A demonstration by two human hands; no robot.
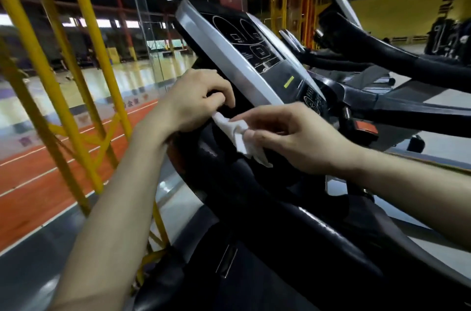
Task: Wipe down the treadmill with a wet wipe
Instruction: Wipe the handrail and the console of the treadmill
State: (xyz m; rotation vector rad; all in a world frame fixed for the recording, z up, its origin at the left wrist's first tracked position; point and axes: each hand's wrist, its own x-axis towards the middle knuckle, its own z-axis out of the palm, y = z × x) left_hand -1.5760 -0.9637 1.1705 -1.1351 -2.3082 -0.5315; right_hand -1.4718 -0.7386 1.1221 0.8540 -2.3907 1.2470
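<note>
Hands meet in the head view, our only view, just below the lower left corner of the treadmill console [244, 40]. The wet wipe [237, 137] hangs between them in the air. It touches neither the console's silver left edge nor the black handrail [254, 183] beneath it.

Our left hand [196, 101] has its fingers curled down and pinches the wipe's upper end at the fingertips. Our right hand [288, 137] pinches the lower, crumpled part between thumb and forefinger, while its other fingers lie loosely spread behind. The wipe is bunched and twisted, not flat.

We judge that we are at the preparing step, pulling the wipe open between both hands, and that no wiping stroke is under way. The console face, its silver edge and the handrail all seem yet to be wiped, though we cannot tell this from the surfaces.

Next we need to draw the two pinches apart until the sheet spreads. Then one hand should let go and the other should lay the wipe flat against the near edge of the console and press.

A yellow frame [84, 55] stands to the left, and another treadmill [382, 55] stands to the right.
</note>
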